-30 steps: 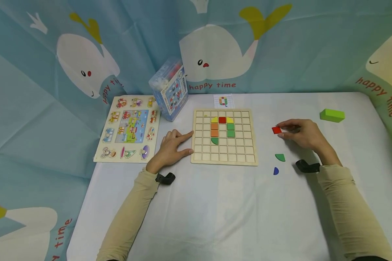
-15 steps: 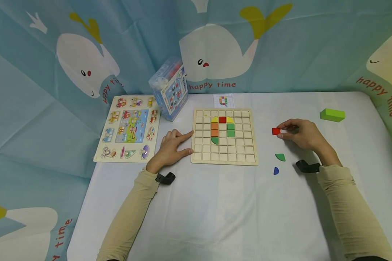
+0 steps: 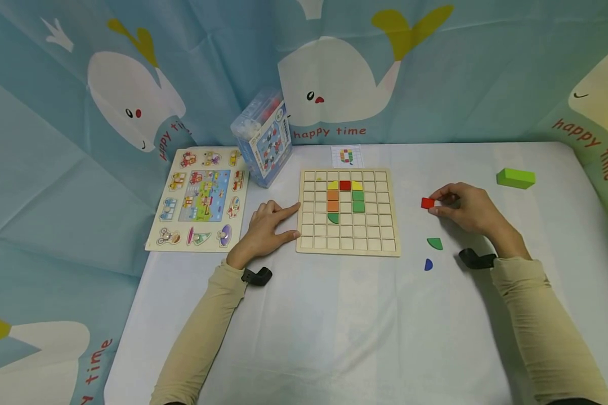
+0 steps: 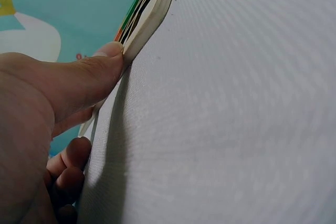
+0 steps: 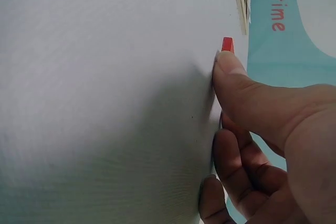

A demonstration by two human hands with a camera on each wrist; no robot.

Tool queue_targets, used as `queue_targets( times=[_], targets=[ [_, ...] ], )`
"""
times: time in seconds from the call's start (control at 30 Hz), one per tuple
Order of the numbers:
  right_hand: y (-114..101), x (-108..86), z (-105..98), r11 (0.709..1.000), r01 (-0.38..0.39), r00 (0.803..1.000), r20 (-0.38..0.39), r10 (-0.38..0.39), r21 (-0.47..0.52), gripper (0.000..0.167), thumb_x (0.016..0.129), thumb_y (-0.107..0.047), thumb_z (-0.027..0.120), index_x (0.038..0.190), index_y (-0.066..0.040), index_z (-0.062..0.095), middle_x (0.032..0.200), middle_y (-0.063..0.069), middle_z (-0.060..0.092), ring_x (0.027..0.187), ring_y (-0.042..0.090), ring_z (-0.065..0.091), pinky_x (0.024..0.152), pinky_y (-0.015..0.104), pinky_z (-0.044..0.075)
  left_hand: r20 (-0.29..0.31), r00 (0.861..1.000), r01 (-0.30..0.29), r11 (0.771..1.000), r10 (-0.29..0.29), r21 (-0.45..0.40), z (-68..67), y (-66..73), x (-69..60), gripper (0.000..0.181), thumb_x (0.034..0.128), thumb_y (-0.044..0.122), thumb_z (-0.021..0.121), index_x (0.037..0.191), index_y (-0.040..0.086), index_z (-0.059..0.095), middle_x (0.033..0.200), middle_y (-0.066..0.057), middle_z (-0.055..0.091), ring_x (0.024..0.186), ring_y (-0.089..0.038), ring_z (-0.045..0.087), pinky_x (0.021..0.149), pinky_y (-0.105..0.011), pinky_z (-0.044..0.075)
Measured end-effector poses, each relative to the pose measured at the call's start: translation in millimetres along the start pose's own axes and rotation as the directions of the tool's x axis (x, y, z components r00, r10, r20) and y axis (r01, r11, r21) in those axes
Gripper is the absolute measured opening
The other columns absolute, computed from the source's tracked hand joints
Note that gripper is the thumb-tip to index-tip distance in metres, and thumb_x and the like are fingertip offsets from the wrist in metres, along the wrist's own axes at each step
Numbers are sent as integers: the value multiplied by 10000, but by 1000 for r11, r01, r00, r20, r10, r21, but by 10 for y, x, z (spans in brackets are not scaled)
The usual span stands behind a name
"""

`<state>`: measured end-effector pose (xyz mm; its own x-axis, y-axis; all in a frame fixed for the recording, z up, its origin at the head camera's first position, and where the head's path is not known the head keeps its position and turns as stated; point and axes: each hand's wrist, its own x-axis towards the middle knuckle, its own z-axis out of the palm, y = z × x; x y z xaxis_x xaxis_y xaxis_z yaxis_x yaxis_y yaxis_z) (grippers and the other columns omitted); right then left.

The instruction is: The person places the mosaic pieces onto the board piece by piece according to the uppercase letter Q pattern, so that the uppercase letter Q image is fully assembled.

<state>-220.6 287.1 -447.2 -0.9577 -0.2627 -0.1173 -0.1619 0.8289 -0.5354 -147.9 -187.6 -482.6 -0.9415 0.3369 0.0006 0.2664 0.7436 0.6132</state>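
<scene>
My right hand (image 3: 463, 208) pinches a red square block (image 3: 427, 203) between thumb and fingertips, over the table right of the wooden grid board (image 3: 348, 251). In the right wrist view the thumb covers much of the red block (image 5: 227, 44). My left hand (image 3: 263, 230) touches the board's left edge with its extended thumb and index finger; its other fingers are bent. Red, yellow, orange and green pieces form a partial ring in the grid. A green quarter-circle piece (image 3: 434, 244) and a blue half-circle piece (image 3: 428, 264) lie below my right hand.
Behind the board lies a small pattern card (image 3: 347, 157). To the left are a picture puzzle board (image 3: 197, 199) and a clear plastic box (image 3: 263, 140). A light-green block (image 3: 515, 178) sits at the back right. A curtain (image 3: 466, 73) hangs behind the table.
The red block has turned slightly in my right fingers and stays in nearly the same spot. My left hand and the board have not visibly moved.
</scene>
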Motion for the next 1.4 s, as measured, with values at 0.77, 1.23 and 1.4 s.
queue_targets(
  times=[0.77,1.23,1.4],
  targets=[
    [-47,-15,32,991,119,989,-80,-124,-69,254,942,-65,804,1156,39,716,1070,248,705,945,355,644,760,280,468,-1,1000,-6,1000,6,-10,0,-3,2,697,979,354,773,1600,189,503,1071,-85,468,954,-239,351,873,-396,259],
    [-80,-28,42,991,118,989,-87,-123,-60,278,936,-122,820,1174,8,757,1067,210,729,947,354,675,812,306,519,2,1000,-5,1000,5,2,-18,20,6,702,976,358,777,1599,184,504,1065,-86,463,961,-245,355,882,-406,273],
    [-99,-23,63,987,135,988,-67,-140,-82,278,929,-102,825,1165,24,752,1068,234,686,942,374,652,831,523,525,2,1000,-6,1000,6,2,-15,3,3,702,978,359,774,1600,183,501,1064,-85,465,960,-245,356,881,-406,275]
  ],
)
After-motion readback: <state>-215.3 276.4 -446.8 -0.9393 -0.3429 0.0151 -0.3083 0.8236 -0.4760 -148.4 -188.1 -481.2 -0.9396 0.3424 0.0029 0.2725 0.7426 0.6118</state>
